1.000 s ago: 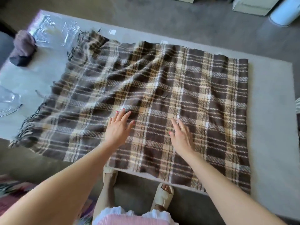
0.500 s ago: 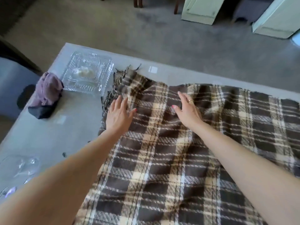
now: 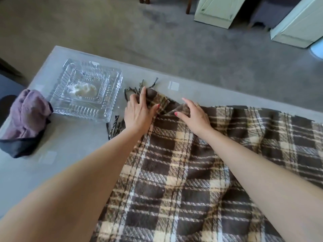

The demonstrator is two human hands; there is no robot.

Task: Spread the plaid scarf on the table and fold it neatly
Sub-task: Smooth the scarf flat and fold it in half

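The brown, cream and white plaid scarf (image 3: 201, 172) lies spread over the grey table (image 3: 73, 137), with its far-left fringed corner (image 3: 139, 85) bunched. My left hand (image 3: 139, 112) lies flat on that corner, fingers stretched out onto the fringe. Just to its right, my right hand (image 3: 194, 116) curls over a raised ridge of the cloth, thumb on the near side and fingers on the far side. Both forearms reach across the scarf.
A clear ribbed glass dish (image 3: 85, 91) with something white in it stands left of the corner. A mauve and black bundle of cloth (image 3: 24, 123) sits at the table's left edge. Beyond the table are grey carpet and white furniture (image 3: 218, 13).
Both hands have moved from the scarf's near middle up to its far-left corner. The left hand now reaches the fringe, and the right hand has closed over a fold.
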